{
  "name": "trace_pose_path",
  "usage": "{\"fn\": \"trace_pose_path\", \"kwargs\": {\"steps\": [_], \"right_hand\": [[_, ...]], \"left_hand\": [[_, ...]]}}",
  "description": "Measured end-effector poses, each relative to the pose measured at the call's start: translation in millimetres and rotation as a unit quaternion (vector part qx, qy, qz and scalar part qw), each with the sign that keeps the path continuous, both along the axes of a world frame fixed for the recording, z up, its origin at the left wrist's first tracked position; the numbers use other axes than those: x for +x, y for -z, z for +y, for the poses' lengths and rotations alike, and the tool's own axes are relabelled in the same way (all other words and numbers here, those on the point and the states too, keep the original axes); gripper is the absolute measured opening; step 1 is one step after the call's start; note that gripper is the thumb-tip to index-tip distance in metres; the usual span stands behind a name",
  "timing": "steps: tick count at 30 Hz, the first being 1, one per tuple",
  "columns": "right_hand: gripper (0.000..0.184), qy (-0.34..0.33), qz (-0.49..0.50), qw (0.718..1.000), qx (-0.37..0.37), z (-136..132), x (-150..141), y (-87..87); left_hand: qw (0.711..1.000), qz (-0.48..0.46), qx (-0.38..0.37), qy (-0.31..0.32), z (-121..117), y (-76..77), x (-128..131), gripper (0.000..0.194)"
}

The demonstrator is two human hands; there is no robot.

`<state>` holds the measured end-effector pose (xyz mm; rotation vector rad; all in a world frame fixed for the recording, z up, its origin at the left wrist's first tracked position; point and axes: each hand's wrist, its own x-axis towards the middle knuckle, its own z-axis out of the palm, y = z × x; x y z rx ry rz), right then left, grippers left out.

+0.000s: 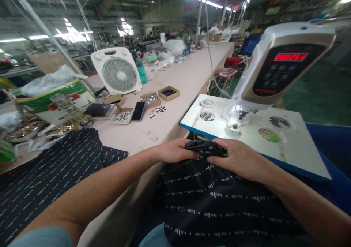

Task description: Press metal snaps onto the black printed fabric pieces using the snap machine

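Black fabric (211,195) printed with rows of white lettering drapes over my lap. My left hand (178,151) pinches its gathered upper edge, thumb on top. A short way to the right, my right hand (233,157) grips the same edge, with its thumb pointing inward. Between the two hands the cloth is bunched into a fold; the fingers under it are hidden. Just beyond stands a snap-fastening machine (274,64) with a red lit display. Its pressing head (234,120) sits over a white worktop (203,124), apart from the fabric.
More printed black cloth (55,170) lies on the long table (175,111) at left. Small boxes of metal fasteners (122,116), a phone (138,111), loose black snaps (159,110) and a white fan (117,71) stand farther back. The worktop has round wells of parts (270,135).
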<state>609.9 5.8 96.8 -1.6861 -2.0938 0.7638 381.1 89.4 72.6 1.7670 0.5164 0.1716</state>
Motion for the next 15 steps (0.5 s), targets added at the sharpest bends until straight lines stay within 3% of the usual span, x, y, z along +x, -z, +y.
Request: {"fn": "trace_pose_path", "kwargs": {"steps": [4, 7, 10, 15], "right_hand": [[0.018, 0.017, -0.001, 1.000, 0.000, 3.1, -0.1, -1.8], [0.025, 0.012, -0.011, 1.000, 0.006, 4.2, -2.0, -6.4], [0.037, -0.004, -0.028, 0.999, 0.027, 6.4, -4.8, -11.5], [0.033, -0.016, -0.098, 0.990, 0.098, 11.8, -3.6, -9.7]], "left_hand": [[1.000, 0.010, 0.006, 0.010, 2.2, 3.4, 1.6, 0.030], [1.000, 0.012, 0.012, 0.002, 3.2, 5.2, 1.9, 0.025], [1.000, -0.003, -0.020, -0.023, 3.3, 7.9, 3.3, 0.022], [0.992, -0.055, -0.077, -0.078, -0.1, 15.4, 10.1, 0.029]]}}
